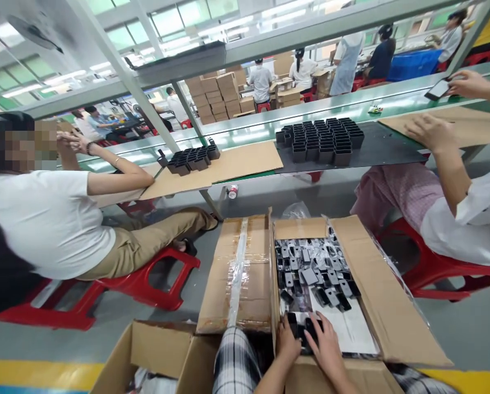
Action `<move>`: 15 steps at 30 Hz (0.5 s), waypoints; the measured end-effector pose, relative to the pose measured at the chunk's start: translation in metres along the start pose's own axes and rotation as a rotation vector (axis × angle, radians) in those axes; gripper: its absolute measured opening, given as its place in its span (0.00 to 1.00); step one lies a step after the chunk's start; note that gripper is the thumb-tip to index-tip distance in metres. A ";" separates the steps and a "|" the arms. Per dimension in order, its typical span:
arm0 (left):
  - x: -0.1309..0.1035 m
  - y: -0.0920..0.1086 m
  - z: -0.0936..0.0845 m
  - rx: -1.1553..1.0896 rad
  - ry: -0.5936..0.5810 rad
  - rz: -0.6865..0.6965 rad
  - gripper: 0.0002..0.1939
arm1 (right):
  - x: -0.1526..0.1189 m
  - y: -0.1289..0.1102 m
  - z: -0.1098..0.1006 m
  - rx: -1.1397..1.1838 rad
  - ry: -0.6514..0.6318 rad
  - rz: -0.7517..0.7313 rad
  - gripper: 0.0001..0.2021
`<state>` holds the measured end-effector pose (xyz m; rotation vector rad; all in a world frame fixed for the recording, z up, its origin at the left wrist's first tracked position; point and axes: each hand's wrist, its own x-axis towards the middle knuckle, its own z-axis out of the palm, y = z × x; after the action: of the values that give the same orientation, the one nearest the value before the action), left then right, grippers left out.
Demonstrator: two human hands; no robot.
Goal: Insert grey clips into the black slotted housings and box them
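Observation:
My left hand point(288, 341) is inside the near end of the open carton point(392, 306), its fingers closed around a small black rectangular housing point(292, 322). Beside it, my right hand point(327, 340) curls its fingers over more black housings point(309, 327), partly hidden under the fingers. Farther back in the same carton lie many loose black and grey housings point(309, 275), some among clear plastic wrap. A white sheet point(355, 328) shows at the carton's bottom, to the right of my right hand.
A taped carton point(216, 273) stands left of the open one; another open box point(158, 350) is nearer. Black housings stand in rows on a black board point(376, 148) by the conveyor point(249, 131). Co-workers sit left and right on red stools point(146, 279); the right one holds a housing.

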<state>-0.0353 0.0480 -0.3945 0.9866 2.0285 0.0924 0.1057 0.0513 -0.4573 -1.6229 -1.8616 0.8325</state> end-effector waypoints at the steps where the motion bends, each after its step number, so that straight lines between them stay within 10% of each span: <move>1: -0.001 -0.001 -0.001 -0.006 -0.008 0.014 0.47 | -0.001 -0.005 0.001 -0.036 -0.069 -0.061 0.23; 9: -0.010 -0.017 -0.006 -0.076 -0.012 0.192 0.35 | 0.009 -0.024 -0.011 -0.175 -0.173 -0.213 0.25; 15: -0.013 -0.034 0.005 -0.127 -0.095 0.199 0.35 | 0.185 -0.169 -0.095 -0.269 0.134 -0.523 0.24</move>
<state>-0.0478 0.0144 -0.4024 1.0891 1.8117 0.2725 0.0377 0.2296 -0.2696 -1.1997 -2.2215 0.2529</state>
